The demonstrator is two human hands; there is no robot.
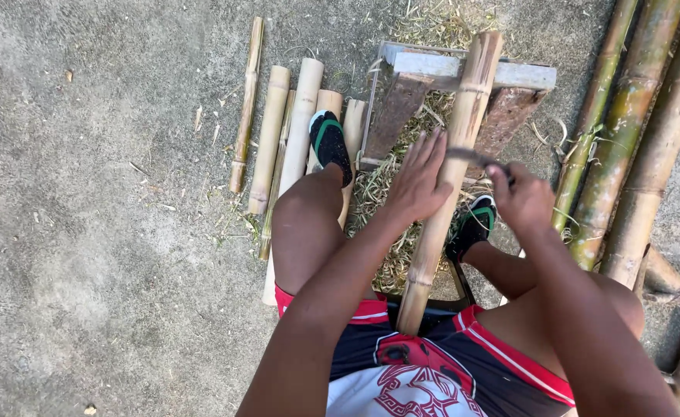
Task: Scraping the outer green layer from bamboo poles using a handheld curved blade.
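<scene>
Long green bamboo poles [625,131] lie on the concrete floor [108,232] at the right; cut pieces [297,123] lie at the left. A bamboo culm [452,177] leans from the lap onto a wooden stand [471,73]. The left hand [421,181] rests on it, fingers spread. The right hand [521,197] is closed around what looks like a blade [471,157] laid across the culm.
</scene>
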